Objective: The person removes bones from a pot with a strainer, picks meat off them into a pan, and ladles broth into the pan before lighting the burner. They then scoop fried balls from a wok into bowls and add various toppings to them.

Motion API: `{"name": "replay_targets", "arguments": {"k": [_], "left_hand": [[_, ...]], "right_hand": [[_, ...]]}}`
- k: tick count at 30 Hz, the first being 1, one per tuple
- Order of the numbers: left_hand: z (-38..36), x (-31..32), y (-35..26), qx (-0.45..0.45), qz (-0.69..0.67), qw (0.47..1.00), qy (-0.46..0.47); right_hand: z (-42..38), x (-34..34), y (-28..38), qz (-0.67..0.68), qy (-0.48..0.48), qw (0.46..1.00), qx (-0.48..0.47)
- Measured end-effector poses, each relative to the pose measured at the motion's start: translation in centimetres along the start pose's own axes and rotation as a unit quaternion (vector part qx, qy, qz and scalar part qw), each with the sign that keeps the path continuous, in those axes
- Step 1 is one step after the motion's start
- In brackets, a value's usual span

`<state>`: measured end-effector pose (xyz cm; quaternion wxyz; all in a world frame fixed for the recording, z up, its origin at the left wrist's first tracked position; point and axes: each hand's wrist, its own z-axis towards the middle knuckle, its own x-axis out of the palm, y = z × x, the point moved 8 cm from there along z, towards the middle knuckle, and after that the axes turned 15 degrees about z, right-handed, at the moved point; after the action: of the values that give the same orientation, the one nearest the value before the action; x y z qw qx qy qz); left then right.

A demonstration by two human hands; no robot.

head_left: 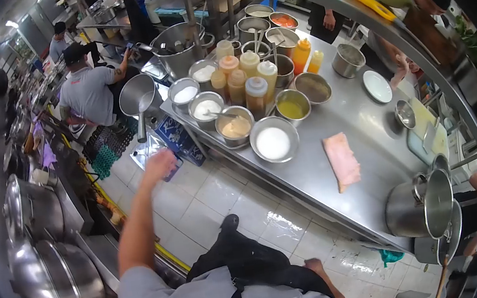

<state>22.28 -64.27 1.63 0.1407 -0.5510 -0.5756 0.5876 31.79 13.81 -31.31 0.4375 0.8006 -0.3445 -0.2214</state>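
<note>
My left hand is stretched forward over the floor, left of the steel table, just below the handle of a steel saucepan. Its fingers are blurred, so I cannot make out whether anything is in them. Down by the black apron hangs my right hand, its fingers mostly hidden. On the table lies a pale pink slab of raw meat, apart from both hands. Nearest the table edge stands a steel bowl of white powder or grains, beside a container of beige sauce with a spoon.
Several squeeze bottles crowd the table's far end. A large pot stands at the right end, and big steel pans line the left. One person crouches or sits ahead in the aisle. The tiled floor looks wet.
</note>
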Motion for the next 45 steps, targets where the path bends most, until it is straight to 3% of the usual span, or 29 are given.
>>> {"name": "replay_targets", "arguments": {"k": [1,2,3,5,7,8,9,11,13,15,17,19,20,21,22,23,25,27,30,33,41,43,45], "left_hand": [[1.8,-4.7,-7.1,0.200,-0.032,0.979,-0.024],[5.0,-9.2,-10.9,0.119,0.059,0.990,-0.044],[6.2,-11.8,-17.4,0.147,0.080,0.981,-0.096],[12.4,-15.3,-26.1,0.217,0.072,0.967,-0.112],[18.4,-15.6,-32.8,0.300,0.166,0.928,-0.143],[21.9,-14.7,-34.8,0.284,0.212,0.926,-0.132],[25.2,-13.1,-35.6,0.258,0.241,0.930,-0.103],[25.7,-8.9,-37.9,0.290,0.415,0.845,-0.172],[29.5,-6.5,-37.0,0.318,0.422,0.833,-0.165],[31.7,-5.1,-36.4,0.342,0.433,0.819,-0.157],[33.5,-4.9,-35.2,0.281,0.430,0.849,-0.125],[35.2,-5.8,-34.8,0.303,0.401,0.854,-0.135],[35.7,-6.6,-34.7,0.320,0.370,0.860,-0.146],[35.2,-7.7,-35.4,0.320,0.371,0.860,-0.144],[34.6,-10.9,-35.8,0.236,0.274,0.919,-0.158],[34.3,-13.4,-35.3,0.146,0.170,0.960,-0.170],[34.7,-18.1,-35.4,0.169,0.029,0.961,-0.218],[32.7,-20.4,-36.6,0.178,-0.096,0.952,-0.231],[31.8,-23.1,-38.7,0.177,-0.103,0.953,-0.222],[30.8,-25.3,-39.9,0.180,-0.121,0.947,-0.236],[27.2,-30.0,-44.9,0.276,-0.134,0.920,-0.242],[23.2,-31.2,-45.9,0.299,-0.115,0.912,-0.255],[19.3,-32.0,-46.7,0.355,-0.106,0.901,-0.227]], "right_hand": [[4.8,-0.1,-6.4,-0.077,-0.080,0.993,0.043],[5.7,-0.3,0.0,-0.065,-0.084,0.993,0.046],[5.9,1.5,3.8,0.231,-0.238,0.920,0.207],[8.1,3.7,10.2,0.356,-0.288,0.874,0.161],[9.0,5.8,15.2,0.354,-0.317,0.869,0.140],[9.1,6.9,16.5,0.356,-0.321,0.870,0.114],[8.8,8.4,17.2,0.380,-0.321,0.861,0.107],[7.8,11.1,16.0,0.349,-0.325,0.870,0.126],[5.6,13.9,13.0,0.338,-0.340,0.860,0.175],[2.5,16.2,13.9,0.200,-0.262,0.942,0.061],[-2.6,17.8,13.0,0.302,-0.374,0.827,0.291],[-3.9,18.7,7.1,0.003,-0.201,0.938,0.282],[-4.5,19.4,8.2,0.006,-0.202,0.938,0.283],[-6.3,19.2,8.6,0.156,-0.302,0.894,0.291],[-7.9,19.4,8.7,0.297,-0.392,0.821,0.290],[-8.1,19.6,8.8,0.297,-0.393,0.821,0.290],[-6.5,19.3,5.7,0.230,-0.315,0.900,0.195],[-5.3,18.6,8.8,0.256,-0.345,0.877,0.215],[-3.7,17.7,12.9,0.263,-0.391,0.844,0.257],[-1.6,17.5,14.3,0.320,-0.407,0.826,0.224],[-2.7,18.2,15.8,0.307,-0.424,0.825,0.214],[-4.1,19.2,16.7,0.246,-0.396,0.860,0.210],[-5.7,20.5,16.0,0.273,-0.423,0.832,0.233]]}}
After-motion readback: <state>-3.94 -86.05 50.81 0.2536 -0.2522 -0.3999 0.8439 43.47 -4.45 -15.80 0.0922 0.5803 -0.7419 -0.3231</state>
